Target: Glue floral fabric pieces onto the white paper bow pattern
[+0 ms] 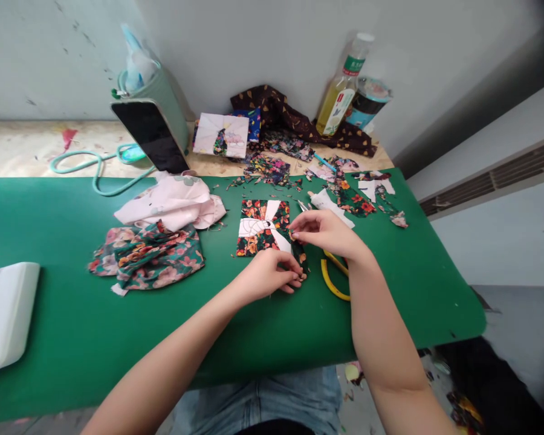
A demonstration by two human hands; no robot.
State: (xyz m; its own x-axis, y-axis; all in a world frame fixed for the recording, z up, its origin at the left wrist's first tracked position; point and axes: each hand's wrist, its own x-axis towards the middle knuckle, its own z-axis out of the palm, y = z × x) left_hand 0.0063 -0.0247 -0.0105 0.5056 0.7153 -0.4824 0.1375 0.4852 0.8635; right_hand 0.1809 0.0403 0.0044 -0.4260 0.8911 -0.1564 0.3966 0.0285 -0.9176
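Lying flat on the green cutting mat (pixel 72 326), a square patchwork block of dark floral fabric and white wedges (pixel 259 228) is found near the middle of the table, just beyond both hands. Along its right edge a narrow strip of dark floral fabric (pixel 300 254) is held at both ends. The lower end is pinched by the left hand (pixel 272 275), whose fingers are curled tightly, and the upper end is nipped between thumb and forefinger of the right hand (pixel 324 232), the remaining fingers being loosely bent. Yellow-handled scissors (pixel 333 284) are partly covered by the right wrist (only the loops are seen). To the left, a crumpled pale pink cloth (pixel 172 205) is piled touching a rumpled green-and-pink floral cloth (pixel 147 254). A black phone (pixel 152 136) is propped against a mint-green container (pixel 165 96) at the back. A clear plastic bottle of yellow liquid (pixel 342 90) is stood by the wall, behind scattered floral scraps (pixel 358 199).
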